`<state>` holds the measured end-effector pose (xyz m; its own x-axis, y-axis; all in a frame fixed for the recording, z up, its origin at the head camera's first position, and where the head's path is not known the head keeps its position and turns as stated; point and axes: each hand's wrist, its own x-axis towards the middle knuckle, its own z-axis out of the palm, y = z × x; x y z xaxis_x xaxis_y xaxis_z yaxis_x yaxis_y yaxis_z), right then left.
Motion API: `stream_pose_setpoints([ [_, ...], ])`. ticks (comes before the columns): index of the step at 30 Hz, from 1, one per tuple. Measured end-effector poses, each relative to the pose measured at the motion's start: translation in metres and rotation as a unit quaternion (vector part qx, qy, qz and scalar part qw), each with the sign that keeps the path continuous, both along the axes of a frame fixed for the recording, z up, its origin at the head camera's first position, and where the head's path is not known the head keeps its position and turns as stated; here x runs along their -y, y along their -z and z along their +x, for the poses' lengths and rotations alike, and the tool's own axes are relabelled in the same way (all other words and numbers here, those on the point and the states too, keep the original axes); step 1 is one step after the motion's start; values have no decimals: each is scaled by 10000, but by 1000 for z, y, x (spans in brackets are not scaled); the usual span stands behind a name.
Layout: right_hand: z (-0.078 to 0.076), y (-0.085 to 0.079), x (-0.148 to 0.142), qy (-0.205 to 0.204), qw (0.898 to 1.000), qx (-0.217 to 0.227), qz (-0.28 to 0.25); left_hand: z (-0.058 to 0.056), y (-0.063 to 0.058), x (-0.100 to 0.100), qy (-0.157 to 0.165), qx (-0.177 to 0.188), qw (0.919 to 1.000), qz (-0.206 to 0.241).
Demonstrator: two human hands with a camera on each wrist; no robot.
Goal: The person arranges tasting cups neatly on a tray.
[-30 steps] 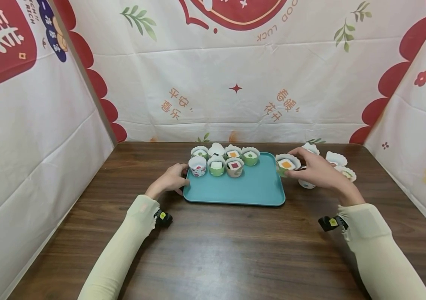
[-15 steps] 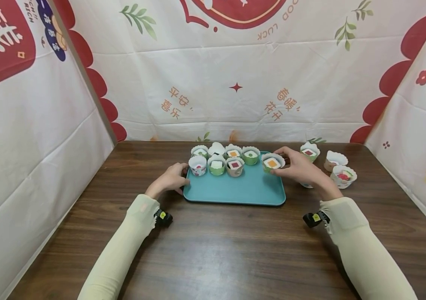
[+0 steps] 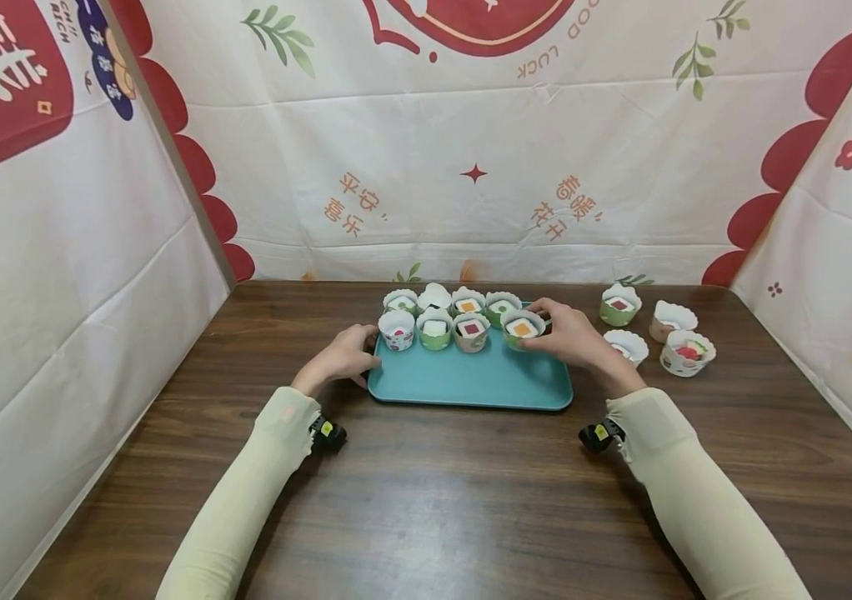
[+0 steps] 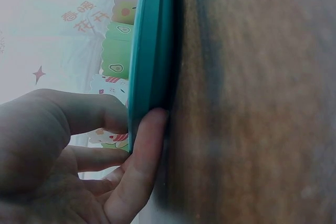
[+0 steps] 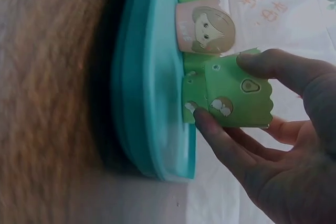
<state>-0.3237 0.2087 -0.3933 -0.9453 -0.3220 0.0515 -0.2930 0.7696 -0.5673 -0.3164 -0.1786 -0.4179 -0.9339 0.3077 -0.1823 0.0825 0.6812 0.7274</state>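
Observation:
A teal tray [image 3: 471, 379] carries two rows of paper baking cups, among them a pink-and-white cup [image 3: 398, 337] and a tan cup [image 3: 471, 340]. My left hand [image 3: 345, 357] grips the tray's left end, its fingers [image 4: 149, 145] on both sides of the rim. With thumb and fingertips my right hand [image 3: 567, 335] holds a green paper baking cup [image 5: 239, 90] printed with avocados. That cup sits upright at the right end of the front row. Inside it lies a white piece with an orange square on top [image 3: 522, 328]. Whether its base touches the tray, I cannot tell.
Right of the tray, several more cups stand on the wooden table [image 3: 426, 500]: a green one [image 3: 618, 310], a white one [image 3: 630, 347], a tan one [image 3: 668, 325] and a patterned one [image 3: 684, 358]. Printed cloth [image 3: 426, 125] hangs behind and at both sides.
My right hand has carried the green baking cup leftward from beyond the tray's right edge to the front row. The left hand stays on the tray.

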Motion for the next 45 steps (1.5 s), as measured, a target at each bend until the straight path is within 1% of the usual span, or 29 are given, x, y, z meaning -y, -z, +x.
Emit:
stream_pose_setpoints([
  [7, -4, 6, 10, 141, 9999, 30, -34, 0, 0, 1, 34, -3, 10000, 30],
  [10, -5, 7, 15, 216, 9998, 8, -49, 0, 0, 1, 47, -17, 10000, 43],
  [17, -6, 5, 22, 400, 9991, 106, 18, 1, -1, 0, 51, 4, 9999, 101],
  [34, -6, 5, 25, 722, 9968, 330, 12, 0, 0, 0, 34, 23, 10000, 71],
  [40, -6, 6, 26, 747, 9965, 367, 74, 0, 0, 0, 39, 11, 10000, 80],
  [45, -7, 7, 28, 769, 9963, 377, 111, 0, 0, 0, -20, 50, 10000, 65],
])
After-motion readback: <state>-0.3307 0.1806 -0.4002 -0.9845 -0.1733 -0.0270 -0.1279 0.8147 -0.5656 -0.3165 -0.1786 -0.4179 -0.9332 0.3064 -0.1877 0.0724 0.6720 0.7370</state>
